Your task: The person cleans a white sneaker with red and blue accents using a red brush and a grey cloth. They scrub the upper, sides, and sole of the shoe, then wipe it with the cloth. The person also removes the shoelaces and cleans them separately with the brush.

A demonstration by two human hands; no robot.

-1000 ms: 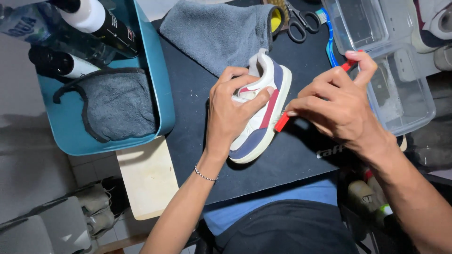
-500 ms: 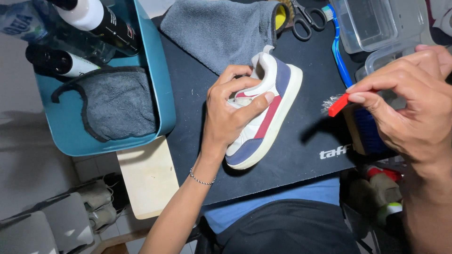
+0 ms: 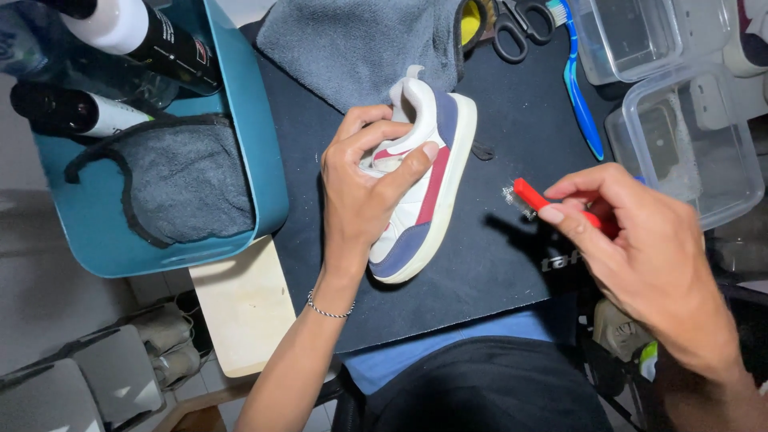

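Left hand (image 3: pixel 364 188) clamped on a small shoe (image 3: pixel 420 180), fingers wrapped over the upper, thumb on the red side stripe. Shoe is white with red stripe, navy toe and heel panels, cream sole; it lies on its side on the black mat (image 3: pixel 496 256) near the middle of the worktop, heel toward the far edge, toe toward the near edge. Thin bracelet (image 3: pixel 330 308) on the left wrist.

Right hand (image 3: pixel 648 252) pinched shut on a red-handled brush (image 3: pixel 534 198), bristle end pointing at the shoe, not touching it, clear gap between them. Hand is over the right part of the mat, near the right edge.

Grey towel (image 3: pixel 360 44) at the far edge, touching the shoe heel. Scissors (image 3: pixel 520 28) and a blue toothbrush (image 3: pixel 580 96) at far right of the mat. Two clear plastic containers (image 3: pixel 688 136) at the far right corner. Teal tub (image 3: pixel 256 144) on the left edge, holding a dark cloth (image 3: pixel 184 180) and black-and-white bottles (image 3: pixel 140 36). Pale wooden board (image 3: pixel 244 308) juts out under the tub at the near left.
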